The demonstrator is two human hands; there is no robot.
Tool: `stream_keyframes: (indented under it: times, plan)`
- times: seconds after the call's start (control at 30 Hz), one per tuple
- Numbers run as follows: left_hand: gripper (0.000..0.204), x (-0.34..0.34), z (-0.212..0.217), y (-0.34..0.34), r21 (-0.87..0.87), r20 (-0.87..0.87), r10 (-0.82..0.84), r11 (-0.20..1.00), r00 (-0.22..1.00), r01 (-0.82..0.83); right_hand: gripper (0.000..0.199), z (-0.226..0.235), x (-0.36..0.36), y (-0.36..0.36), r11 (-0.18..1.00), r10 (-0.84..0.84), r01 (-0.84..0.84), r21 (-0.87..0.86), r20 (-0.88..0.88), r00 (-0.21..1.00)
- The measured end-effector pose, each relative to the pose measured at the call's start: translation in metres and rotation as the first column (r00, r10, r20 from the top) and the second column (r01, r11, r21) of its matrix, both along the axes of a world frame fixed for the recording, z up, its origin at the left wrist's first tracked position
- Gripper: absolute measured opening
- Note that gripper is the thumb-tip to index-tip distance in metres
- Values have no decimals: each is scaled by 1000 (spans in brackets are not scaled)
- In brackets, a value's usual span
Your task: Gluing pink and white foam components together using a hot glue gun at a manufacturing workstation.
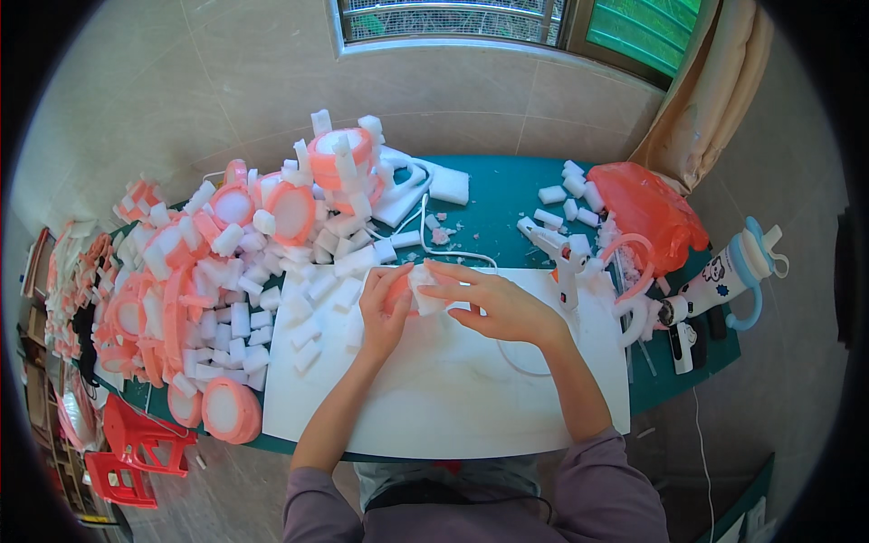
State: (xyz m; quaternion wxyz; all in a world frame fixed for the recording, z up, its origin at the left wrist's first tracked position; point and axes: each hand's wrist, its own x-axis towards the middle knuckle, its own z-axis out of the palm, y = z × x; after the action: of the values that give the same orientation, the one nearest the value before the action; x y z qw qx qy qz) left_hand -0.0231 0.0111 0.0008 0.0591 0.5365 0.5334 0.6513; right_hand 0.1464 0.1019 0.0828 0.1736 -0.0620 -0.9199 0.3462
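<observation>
Over the middle of a white board (434,403), my two hands meet around a small foam piece. My left hand (382,317) grips its pink foam part (397,288), thumb toward me and fingers behind. From the other side, my right hand (493,303) pinches a white foam block (424,290) that sits against the pink part. Fingers cover much of both, so the full shape is hidden. A white glue gun (563,264) stands just beyond my right hand, its thin cord (511,360) curving over the board. Loose white foam blocks (306,355) lie left of my left hand.
A large heap of white blocks and pink foam rings (291,215) covers the table's left side. At right are a red plastic bag (647,213), a tumbler with a blue handle (724,279) and pink and white foam loops. Red stools (145,434) stand on the floor at left.
</observation>
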Motion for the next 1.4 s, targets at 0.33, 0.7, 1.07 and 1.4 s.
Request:
stream_keyframes:
  times: [0.33, 0.7, 1.07, 1.4]
  plan:
    - [34, 0, -3, 1, -27, 48, -5, 1000, 999, 6, 53, 2, 1, -1, 1000, 1, -1, 1, 5, 1000]
    - [32, 0, -5, 2, -15, 51, -2, 1000, 999, 3, 52, 1, 0, 0, 1000, 1, -1, 11, 3, 1000]
    - [30, 1, -3, 2, -10, 29, 13, 1000, 1000, -13, 52, 1, 1, 1, 1000, 4, -4, 14, 3, 1000]
    - [30, 0, -2, 3, -19, 7, 8, 1000, 1000, -8, 52, 2, 1, 0, 1000, 0, 0, 21, 3, 1000]
